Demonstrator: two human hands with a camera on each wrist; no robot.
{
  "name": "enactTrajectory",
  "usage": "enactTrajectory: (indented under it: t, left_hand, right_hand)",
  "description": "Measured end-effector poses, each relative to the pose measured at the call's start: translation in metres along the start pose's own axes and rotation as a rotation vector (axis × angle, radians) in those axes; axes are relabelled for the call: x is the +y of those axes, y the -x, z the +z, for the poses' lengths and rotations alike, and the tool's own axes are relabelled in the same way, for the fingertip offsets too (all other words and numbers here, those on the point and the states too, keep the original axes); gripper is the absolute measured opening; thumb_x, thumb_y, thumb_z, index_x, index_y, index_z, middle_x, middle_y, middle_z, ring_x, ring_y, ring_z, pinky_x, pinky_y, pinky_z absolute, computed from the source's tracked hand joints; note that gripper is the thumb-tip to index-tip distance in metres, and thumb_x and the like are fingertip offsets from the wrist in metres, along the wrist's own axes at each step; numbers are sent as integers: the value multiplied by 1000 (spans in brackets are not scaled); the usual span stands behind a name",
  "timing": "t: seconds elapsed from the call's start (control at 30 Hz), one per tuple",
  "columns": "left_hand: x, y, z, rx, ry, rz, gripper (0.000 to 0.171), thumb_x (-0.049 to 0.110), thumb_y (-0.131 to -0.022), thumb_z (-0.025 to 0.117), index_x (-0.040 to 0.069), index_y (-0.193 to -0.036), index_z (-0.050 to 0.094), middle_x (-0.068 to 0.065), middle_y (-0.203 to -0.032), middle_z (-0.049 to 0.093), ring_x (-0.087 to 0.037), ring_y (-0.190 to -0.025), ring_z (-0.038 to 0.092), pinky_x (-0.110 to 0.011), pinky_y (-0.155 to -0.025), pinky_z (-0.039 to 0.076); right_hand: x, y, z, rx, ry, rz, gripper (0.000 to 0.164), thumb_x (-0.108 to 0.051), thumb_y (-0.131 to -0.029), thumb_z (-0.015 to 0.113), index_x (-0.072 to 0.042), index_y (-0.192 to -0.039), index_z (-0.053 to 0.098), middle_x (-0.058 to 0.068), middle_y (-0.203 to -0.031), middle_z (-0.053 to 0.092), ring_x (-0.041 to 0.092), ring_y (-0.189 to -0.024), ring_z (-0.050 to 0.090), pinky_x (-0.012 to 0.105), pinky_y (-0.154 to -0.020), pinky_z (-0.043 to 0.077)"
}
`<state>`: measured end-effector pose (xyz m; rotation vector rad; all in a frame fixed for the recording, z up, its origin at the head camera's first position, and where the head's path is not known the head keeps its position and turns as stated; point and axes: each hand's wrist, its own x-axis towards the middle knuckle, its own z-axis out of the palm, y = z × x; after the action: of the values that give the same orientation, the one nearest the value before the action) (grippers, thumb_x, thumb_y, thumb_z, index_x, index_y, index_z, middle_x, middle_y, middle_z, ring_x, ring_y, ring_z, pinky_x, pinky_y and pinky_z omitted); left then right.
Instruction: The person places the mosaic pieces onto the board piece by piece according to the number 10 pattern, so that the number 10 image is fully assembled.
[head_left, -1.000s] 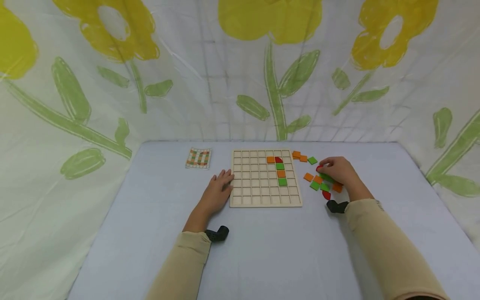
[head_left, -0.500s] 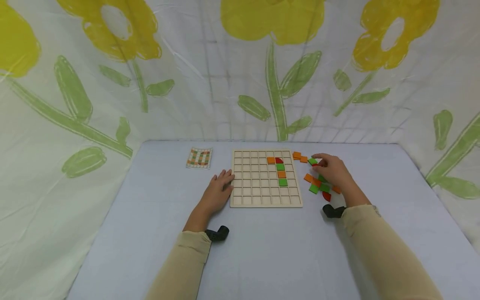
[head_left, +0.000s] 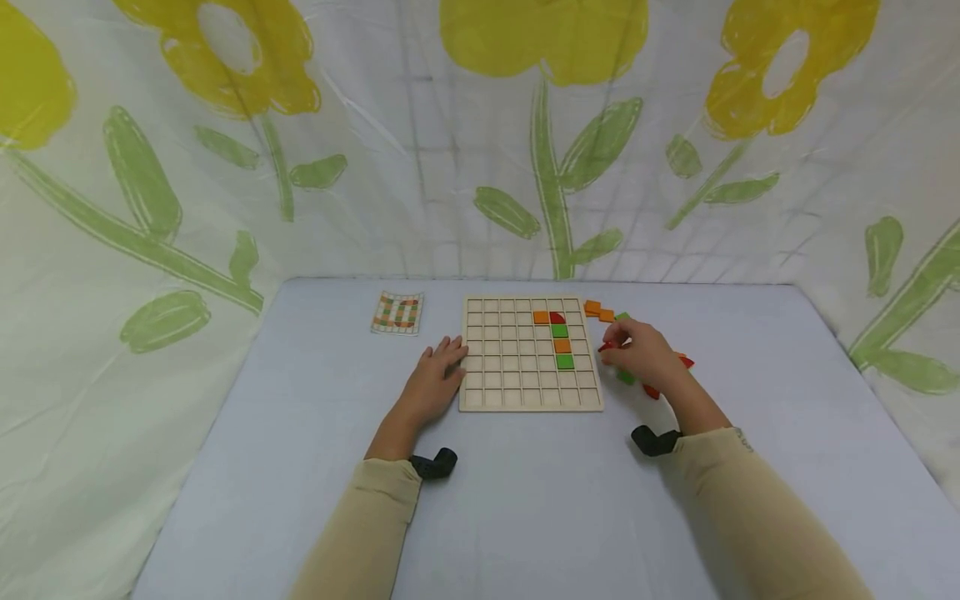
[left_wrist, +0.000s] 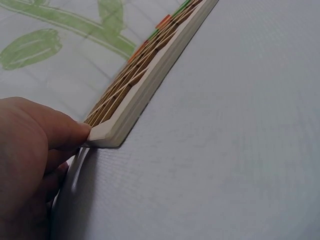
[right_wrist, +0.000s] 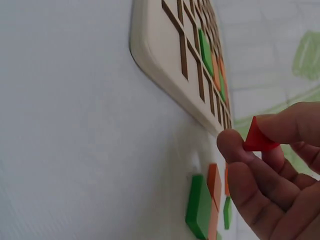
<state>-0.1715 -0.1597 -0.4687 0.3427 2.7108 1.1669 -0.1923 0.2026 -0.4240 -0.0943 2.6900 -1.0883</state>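
My right hand pinches a small red tile between thumb and fingers, just off the right edge of a square wooden grid board. My left hand lies with its fingers extended against the board's left edge; in the left wrist view the thumb touches the near corner. Set in the board's upper right cells are an orange tile, a red quarter-round tile and, running down below it, a green tile, another orange and another green. Loose tiles under the right hand are partly hidden by it.
A small pattern card with a coloured grid lies at the back left. Loose orange tiles sit behind my right hand, and a red tile and a green tile lie nearer. A flower-printed white curtain rises behind the table.
My right hand has carried the red tile leftward from the loose pile to near the board's right edge. My left hand and the tiles on the board have stayed put.
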Motion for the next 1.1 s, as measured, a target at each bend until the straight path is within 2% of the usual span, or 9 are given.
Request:
enactTrajectory:
  t: [0.2, 0.47, 0.87, 1.1]
  left_hand:
    - [1, 0, -1, -2, -1, 1, 46, 20, -103, 50, 11, -147, 46, 1, -160, 31, -16, -152, 17, -38, -126, 4]
    - [0, 0, 0, -6, -4, 4, 46, 20, -103, 50, 11, -148, 46, 1, -160, 31, -17, -152, 17, -39, -127, 4]
    - [0, -1, -1, -5, -5, -5, 46, 21, -103, 50, 12, -147, 46, 2, -160, 31, -16, -152, 17, -38, -126, 4]
    - [-1, -1, 1, 1, 3, -1, 46, 20, -102, 51, 11, -147, 47, 1, -159, 32, -17, -152, 18, -39, -126, 5]
  right_hand:
    - [-9, 4, 15, -45, -9, -4, 26, -27, -88, 74, -12, -109, 68, 5, -93, 66, 23, -88, 58, 29, -70, 49]
    - [-18, 7, 31, -81, 28, 12, 16, -31, -85, 78, -18, -92, 74, 0, -91, 72, 20, -85, 58, 29, -70, 48]
    - [-19, 4, 40, -79, 91, -7, 16, -32, -86, 76, -17, -91, 76, 2, -93, 68, 19, -82, 55, 28, -66, 45]
    - [-20, 1, 42, -92, 130, -38, 13, -33, -87, 75, -20, -88, 73, 0, -84, 65, 19, -79, 53, 29, -64, 43]
